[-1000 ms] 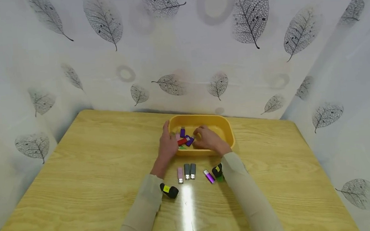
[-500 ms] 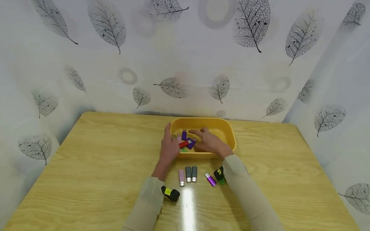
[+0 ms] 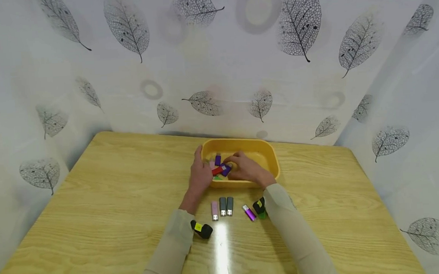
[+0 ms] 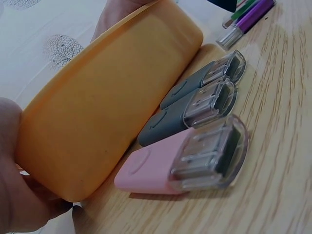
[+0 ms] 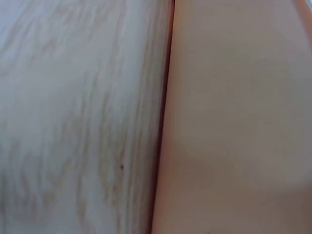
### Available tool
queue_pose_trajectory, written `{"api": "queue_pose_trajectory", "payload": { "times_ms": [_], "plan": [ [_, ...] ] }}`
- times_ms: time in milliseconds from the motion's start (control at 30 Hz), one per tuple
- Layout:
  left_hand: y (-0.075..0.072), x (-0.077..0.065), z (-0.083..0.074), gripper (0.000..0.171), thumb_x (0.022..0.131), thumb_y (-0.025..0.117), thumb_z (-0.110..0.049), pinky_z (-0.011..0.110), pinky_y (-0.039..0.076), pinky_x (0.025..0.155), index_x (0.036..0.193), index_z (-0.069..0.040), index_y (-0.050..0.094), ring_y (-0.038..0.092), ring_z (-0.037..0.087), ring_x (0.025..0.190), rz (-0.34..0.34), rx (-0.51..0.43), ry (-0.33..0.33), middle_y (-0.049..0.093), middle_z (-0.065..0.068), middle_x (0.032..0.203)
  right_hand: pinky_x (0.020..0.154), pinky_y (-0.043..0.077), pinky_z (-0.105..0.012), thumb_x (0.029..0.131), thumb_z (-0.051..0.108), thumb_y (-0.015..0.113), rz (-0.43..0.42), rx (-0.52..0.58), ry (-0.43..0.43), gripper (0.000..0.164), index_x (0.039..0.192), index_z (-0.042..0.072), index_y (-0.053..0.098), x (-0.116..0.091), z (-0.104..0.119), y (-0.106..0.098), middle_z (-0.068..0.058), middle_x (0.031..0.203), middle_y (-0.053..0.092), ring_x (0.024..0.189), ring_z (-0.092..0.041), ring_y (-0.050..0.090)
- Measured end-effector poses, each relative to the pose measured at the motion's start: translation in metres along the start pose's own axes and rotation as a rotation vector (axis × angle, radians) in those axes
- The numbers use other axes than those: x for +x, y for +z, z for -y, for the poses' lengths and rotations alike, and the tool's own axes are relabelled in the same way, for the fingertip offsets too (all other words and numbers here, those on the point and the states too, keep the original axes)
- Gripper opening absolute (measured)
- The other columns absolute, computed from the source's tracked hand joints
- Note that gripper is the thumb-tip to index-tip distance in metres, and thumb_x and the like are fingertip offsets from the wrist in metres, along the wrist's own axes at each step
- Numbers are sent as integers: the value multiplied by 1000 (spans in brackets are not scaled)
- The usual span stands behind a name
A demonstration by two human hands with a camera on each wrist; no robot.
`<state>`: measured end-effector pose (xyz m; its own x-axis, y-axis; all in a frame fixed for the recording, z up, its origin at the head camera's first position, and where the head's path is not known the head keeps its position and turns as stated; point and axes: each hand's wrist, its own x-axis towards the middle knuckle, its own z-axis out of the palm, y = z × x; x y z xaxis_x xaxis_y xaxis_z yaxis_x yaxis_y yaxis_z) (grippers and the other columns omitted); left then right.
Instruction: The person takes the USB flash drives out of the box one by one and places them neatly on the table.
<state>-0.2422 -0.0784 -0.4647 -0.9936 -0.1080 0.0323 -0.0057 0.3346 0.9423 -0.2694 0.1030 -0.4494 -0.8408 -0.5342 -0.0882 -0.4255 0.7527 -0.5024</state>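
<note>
A yellow plastic tray holds several USB flash drives bunched at its left end. My left hand grips that left end, its thumb side along the rim. Inside the tray, my right hand has bent fingers at a purple flash drive; whether they pinch it is hidden. Against it lies a red flash drive, with another purple drive behind. In front of the tray, a pink flash drive and two grey flash drives lie side by side with clear caps.
To the right of the row lie a bright purple flash drive and a green one, partly covered by the black right wrist camera. The wooden table meets a leaf-patterned curtain at the back.
My right index finger stretched out leftward half a second ago and has now bent down toward the purple flash drive. The left hand keeps its grip on the tray.
</note>
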Motion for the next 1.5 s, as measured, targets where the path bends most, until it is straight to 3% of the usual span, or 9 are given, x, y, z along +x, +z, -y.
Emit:
{"api": "queue_pose_trajectory", "payload": {
  "times_ms": [300,733,1067,1500],
  "plan": [
    [-2,0,-1,56,92,33,-3,49,32,103,145,-13,18,37,27,123,-2,8,4,37,20,143,77,50,-37,81,30,67,36,-6,-73,55,132,19,50,2,1,0,-17,119,43,86,-19,51],
    [0,0,0,54,94,34,-7,49,31,104,145,-13,17,34,28,125,4,-1,1,34,20,144,82,49,-38,82,32,66,18,23,-53,40,118,14,60,1,1,-1,-13,121,46,91,-19,50],
    [0,-1,-2,54,94,32,-7,49,28,106,146,-14,17,31,26,127,1,1,-33,32,17,147,89,46,-42,88,21,58,-27,33,-33,22,106,11,66,2,0,-2,-14,116,51,101,-22,48],
    [0,-1,-1,53,95,34,-7,51,30,104,145,-14,18,36,27,124,-4,-3,-22,35,19,144,89,46,-41,86,17,60,-49,20,-30,17,98,9,68,3,0,-2,-12,108,56,98,-22,49]
  ]
}}
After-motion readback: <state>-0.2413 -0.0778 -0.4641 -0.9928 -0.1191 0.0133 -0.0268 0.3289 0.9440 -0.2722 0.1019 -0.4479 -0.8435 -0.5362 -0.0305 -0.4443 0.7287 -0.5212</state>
